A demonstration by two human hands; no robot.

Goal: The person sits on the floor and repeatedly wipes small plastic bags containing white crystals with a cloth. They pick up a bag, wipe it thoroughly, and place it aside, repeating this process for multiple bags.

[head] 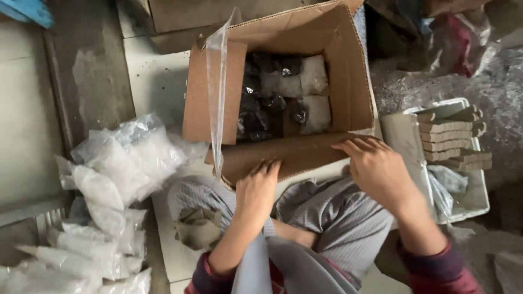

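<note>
A: Item one, left hand (257, 188). Fingers spread flat, gripping nothing, pressed on the near flap of the cardboard box (283, 90).

B: Item two, right hand (376, 166). Also open, palm down, fingertips on the same flap, further right, near the box corner.

A: Box position: on the floor just beyond the person's knees, top open, left flap standing up. Contents: black packets (256, 111) on the left side, white packets (313, 76) on the right, stacked below the rim.

B: Risk, as I judge it: both hands bear on one flap only. Push too hard and it may crease or fold onto the contents.

A: Second risk: the strip of clear tape (218, 92) hanging loose over the left flap. It could stick to a sleeve or the packets if the flap swings.

B: Surroundings, left: heap of clear plastic bags (117, 163), lying close. A sliding box could nudge them.

A: Right: white tray (471, 198) holding a stack of tan card pieces (449, 136), just beside the right forearm. An elbow swing might topple the stack.
</note>
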